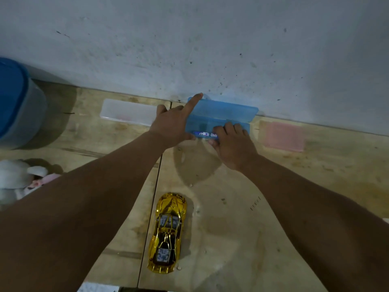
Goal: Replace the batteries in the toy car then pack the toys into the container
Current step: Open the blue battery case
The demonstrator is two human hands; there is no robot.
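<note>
A shiny gold toy car (167, 232) lies on the wooden surface near me, nose pointing away. At the far edge by the wall sits an open translucent blue plastic case (223, 114), lid raised. Blue-and-white batteries (205, 134) lie along its front edge. My left hand (172, 123) grips the case's left end, the index finger stretched up along the lid. My right hand (231, 140) has its fingers curled over the front right of the case, at the batteries; whether it pinches one is hidden.
A clear plastic case (128, 111) lies left of the blue one, a pink case (284, 137) to its right. A large container with a blue lid (16, 102) stands at far left. A white and pink plush toy (19, 180) lies at the left edge.
</note>
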